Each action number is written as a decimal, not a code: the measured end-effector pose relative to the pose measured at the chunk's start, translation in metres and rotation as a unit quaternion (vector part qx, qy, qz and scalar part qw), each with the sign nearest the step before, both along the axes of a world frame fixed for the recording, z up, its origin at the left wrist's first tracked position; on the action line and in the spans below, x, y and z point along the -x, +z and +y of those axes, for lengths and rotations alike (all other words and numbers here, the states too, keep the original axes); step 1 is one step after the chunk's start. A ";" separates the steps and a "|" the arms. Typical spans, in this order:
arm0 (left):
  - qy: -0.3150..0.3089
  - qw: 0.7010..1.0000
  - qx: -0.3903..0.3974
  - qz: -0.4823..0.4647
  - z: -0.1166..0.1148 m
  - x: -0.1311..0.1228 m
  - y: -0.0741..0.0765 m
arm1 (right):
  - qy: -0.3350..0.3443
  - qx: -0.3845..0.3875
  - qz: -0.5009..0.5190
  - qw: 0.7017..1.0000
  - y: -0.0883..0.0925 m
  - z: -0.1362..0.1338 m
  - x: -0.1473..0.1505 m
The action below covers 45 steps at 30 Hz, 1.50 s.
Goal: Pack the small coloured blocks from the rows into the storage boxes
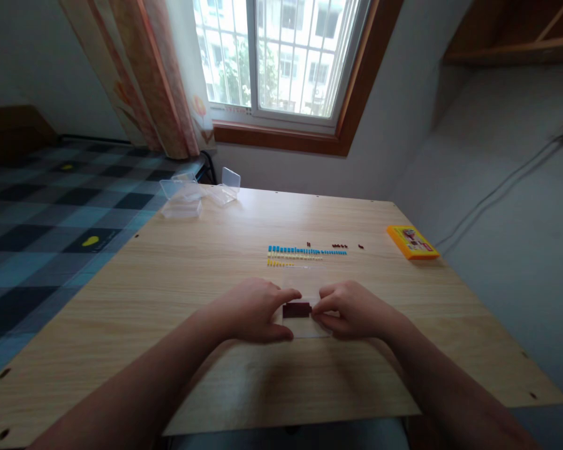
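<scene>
A dark red block of small bricks (296, 310) lies on a clear flat plate (304, 329) between my hands. My left hand (258, 310) rests at the plate's left side, thumb and forefinger spread apart around the block's left end. At the block's right end, my right hand (344, 309) has thumb and forefinger pinched together; whatever is between the fingertips is too small to make out. Just beyond the plate are rows of tiny blue bricks (291, 249), cream bricks (293, 255) and yellow bricks (276, 263).
A few dark red bricks (339, 245) lie behind the rows. Open clear plastic boxes (182, 208) stand at the table's far left. An orange-yellow box (411, 242) lies near the right edge of the wooden table (206, 387). A checked bed (42, 212) adjoins on the left.
</scene>
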<state>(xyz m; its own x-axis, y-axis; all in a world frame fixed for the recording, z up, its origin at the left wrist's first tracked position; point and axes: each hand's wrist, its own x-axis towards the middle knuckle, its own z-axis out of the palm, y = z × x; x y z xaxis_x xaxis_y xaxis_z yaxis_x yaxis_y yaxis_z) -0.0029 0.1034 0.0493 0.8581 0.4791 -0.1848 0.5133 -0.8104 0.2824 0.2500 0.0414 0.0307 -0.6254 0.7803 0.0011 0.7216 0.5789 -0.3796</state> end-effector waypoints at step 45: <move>0.021 1.000 0.021 0.003 0.001 0.002 0.001 | -0.474 -0.183 -0.026 0.861 -0.065 0.074 -0.099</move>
<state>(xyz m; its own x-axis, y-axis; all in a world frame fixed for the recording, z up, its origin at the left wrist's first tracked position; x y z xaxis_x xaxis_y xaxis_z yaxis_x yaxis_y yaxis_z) -0.0052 0.1048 0.0503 0.8359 0.5067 -0.2110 0.5488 -0.7754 0.3125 0.3489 0.1153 -0.0341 0.2868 0.8933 0.3461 0.9457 -0.2063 -0.2512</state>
